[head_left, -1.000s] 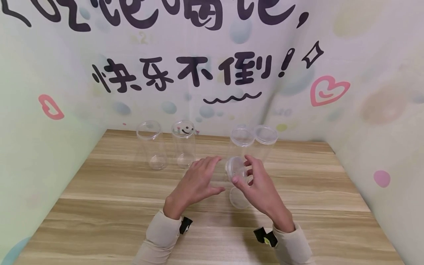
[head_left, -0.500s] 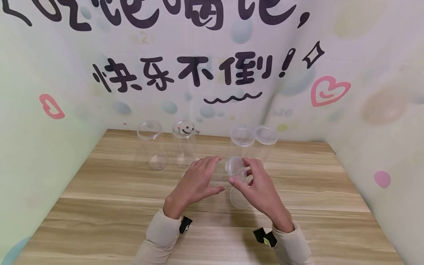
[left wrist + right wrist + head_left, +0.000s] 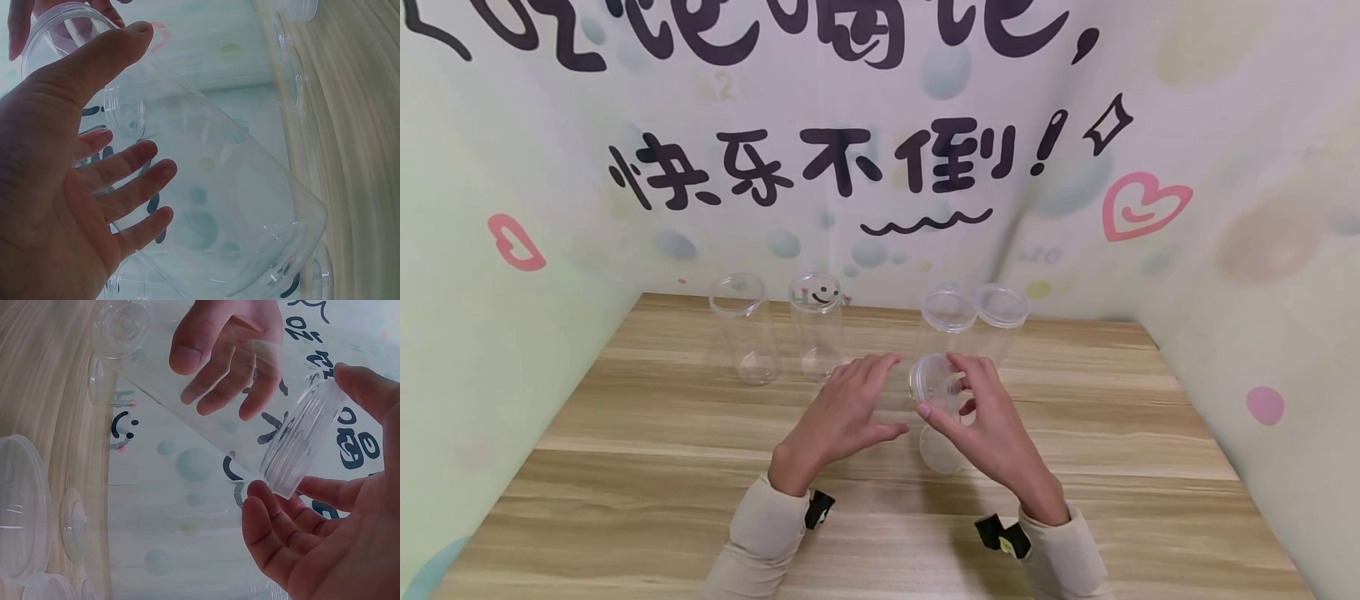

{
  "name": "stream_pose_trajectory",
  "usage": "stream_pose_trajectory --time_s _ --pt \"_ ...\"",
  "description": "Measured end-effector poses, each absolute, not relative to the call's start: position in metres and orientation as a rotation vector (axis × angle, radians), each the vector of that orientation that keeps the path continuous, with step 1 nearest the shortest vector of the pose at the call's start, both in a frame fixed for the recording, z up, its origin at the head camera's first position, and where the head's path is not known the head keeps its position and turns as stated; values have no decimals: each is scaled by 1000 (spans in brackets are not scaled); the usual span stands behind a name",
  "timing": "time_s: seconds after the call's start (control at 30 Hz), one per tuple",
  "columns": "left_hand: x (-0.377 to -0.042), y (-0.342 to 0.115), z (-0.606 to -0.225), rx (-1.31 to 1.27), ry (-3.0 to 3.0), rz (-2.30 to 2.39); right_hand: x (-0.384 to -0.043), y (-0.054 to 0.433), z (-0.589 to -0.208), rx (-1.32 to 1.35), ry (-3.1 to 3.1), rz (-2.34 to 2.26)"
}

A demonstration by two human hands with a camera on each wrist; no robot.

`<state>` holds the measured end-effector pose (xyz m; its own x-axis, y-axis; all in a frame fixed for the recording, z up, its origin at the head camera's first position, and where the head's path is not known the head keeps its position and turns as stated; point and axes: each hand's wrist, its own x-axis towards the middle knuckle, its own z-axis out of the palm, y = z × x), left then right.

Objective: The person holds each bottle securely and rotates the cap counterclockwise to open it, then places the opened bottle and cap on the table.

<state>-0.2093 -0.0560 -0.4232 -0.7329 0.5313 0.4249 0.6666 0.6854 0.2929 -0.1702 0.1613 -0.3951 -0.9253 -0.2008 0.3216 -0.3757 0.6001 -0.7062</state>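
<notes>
A tall clear plastic jar (image 3: pixel 219 169) lies tilted in the air between the hands, its mouth toward the right hand. My left hand (image 3: pixel 844 412) grips the jar's body, thumb on one side and fingers on the other. At the mouth sits a clear ridged lid (image 3: pixel 303 437), and my right hand (image 3: pixel 988 425) pinches its edge between thumb and fingers. Below the right hand, another clear round lid (image 3: pixel 942 452) lies on the wooden table, partly covered by that hand in the head view.
Two clear jars (image 3: pixel 741 333) (image 3: pixel 817 333) stand upright at the back left of the table (image 3: pixel 662 500). Two more jars, with whitish tops (image 3: pixel 950 310) (image 3: pixel 1003 306), stand close together at the back right. A printed cloth wall (image 3: pixel 880 100) rises behind the table.
My right thumb and fingers have shifted slightly leftward around the lid's edge. The left hand and the jar stay almost where they were.
</notes>
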Motion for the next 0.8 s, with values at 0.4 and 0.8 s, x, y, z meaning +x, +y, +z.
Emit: stream_pose_trajectory --time_s 0.4,0.8 --pt "-209 -57 -423 -938 -2606 -635 -169 162 -393 502 -2605 1216" --pt "-209 -59 -422 -930 -2614 -673 -169 163 -393 530 -2541 1246"
